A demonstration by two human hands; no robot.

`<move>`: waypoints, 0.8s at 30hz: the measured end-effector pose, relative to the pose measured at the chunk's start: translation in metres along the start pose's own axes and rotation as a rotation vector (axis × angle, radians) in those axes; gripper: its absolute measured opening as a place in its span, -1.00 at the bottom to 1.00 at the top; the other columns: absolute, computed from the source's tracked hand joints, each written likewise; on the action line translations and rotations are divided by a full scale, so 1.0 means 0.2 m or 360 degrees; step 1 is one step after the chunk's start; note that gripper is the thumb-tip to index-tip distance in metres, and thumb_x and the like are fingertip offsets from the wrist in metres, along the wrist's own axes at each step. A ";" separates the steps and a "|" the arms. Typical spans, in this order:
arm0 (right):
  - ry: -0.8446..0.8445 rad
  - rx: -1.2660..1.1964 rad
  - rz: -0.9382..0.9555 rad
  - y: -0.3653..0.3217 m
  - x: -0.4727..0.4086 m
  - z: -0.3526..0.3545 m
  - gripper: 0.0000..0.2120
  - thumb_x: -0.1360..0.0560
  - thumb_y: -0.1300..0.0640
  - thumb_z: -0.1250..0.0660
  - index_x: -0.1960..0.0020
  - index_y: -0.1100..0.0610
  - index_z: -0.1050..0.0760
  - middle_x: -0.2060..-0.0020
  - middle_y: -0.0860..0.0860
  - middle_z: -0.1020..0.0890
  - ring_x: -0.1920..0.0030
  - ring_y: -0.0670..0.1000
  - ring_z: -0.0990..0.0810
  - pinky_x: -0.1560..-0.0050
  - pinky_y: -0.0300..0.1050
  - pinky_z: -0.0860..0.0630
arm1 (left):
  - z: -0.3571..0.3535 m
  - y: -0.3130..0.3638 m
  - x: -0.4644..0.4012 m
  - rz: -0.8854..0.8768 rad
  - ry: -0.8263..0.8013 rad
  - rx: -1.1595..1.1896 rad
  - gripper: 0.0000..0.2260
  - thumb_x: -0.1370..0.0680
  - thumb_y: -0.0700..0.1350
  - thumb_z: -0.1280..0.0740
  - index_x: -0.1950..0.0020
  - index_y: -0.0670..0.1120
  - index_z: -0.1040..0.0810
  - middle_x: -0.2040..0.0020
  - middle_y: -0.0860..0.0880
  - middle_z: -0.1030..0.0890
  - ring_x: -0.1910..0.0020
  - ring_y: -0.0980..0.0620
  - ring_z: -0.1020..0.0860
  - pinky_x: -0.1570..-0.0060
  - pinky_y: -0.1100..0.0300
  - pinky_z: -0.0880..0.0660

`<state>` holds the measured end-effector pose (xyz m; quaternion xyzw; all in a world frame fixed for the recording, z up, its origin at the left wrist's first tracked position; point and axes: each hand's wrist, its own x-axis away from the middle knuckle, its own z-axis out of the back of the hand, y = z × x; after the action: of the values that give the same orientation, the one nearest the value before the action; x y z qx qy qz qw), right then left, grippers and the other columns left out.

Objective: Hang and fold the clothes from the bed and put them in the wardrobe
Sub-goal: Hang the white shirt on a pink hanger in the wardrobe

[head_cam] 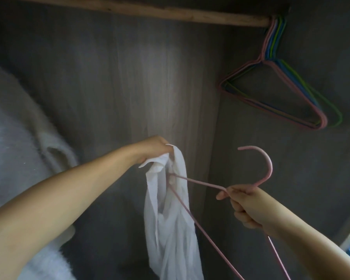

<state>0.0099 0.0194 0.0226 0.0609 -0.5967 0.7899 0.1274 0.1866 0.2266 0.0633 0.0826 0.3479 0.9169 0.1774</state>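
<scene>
I face the inside of a dark wood wardrobe (129, 81). My left hand (153, 147) grips the top of a thin white garment (170, 225), which hangs limp below it. My right hand (243, 205) holds a pink hanger (259, 168) by the base of its hook, hook pointing up. One arm of the hanger reaches left into the garment's opening, just under my left hand. The hanger's lower bar runs down out of view at the bottom edge.
A wooden rail (150, 12) crosses the top of the wardrobe. Several empty pink, blue and green hangers (279, 91) hang bunched at its right end. A fluffy white garment (18, 148) hangs at the left. The wardrobe's right side wall (291, 158) stands close behind my right hand.
</scene>
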 end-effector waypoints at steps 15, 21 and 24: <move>-0.0648 -0.0556 0.0759 -0.01 0.01 -0.13 -0.74 -0.51 0.05 -0.34 -0.06 0.23 -0.47 0.26 0.08 -0.49 0.28 -0.01 -0.51 0.31 -0.21 -0.44 | 0.00 0.25 0.26 -0.1053 -0.0294 -0.1175 -0.84 -0.58 0.11 -0.25 0.01 0.06 -0.52 0.00 0.05 -0.36 -0.04 0.12 -0.31 -0.06 0.13 -0.31; -0.0564 -0.0462 0.0426 0.09 -0.10 0.02 -0.40 -0.35 -0.24 -0.45 -0.23 0.13 -0.54 -0.07 0.11 -0.65 -0.07 0.04 -0.64 -0.09 0.03 -0.60 | 0.14 0.24 0.31 -0.0929 -0.0549 -0.0391 -0.84 -0.61 -0.10 -0.27 0.14 -0.12 -0.52 0.25 0.02 -0.45 0.25 0.12 -0.40 0.18 0.21 -0.35; -0.0643 0.0423 0.0435 0.14 -0.11 -0.15 -0.64 -0.51 -0.13 -0.32 -0.19 0.08 -0.55 -0.05 -0.03 -0.66 -0.05 -0.02 -0.65 -0.09 -0.12 -0.59 | 0.15 0.24 0.32 -0.0913 -0.0535 -0.0224 -0.80 -0.60 -0.12 -0.27 0.10 -0.25 -0.50 0.26 -0.02 -0.41 0.25 0.09 -0.36 0.21 0.21 -0.31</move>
<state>0.0243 0.0393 -0.0170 0.1522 -0.5037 0.8431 -0.1110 0.1226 0.2375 0.1197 0.1188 0.2587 0.8249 0.4883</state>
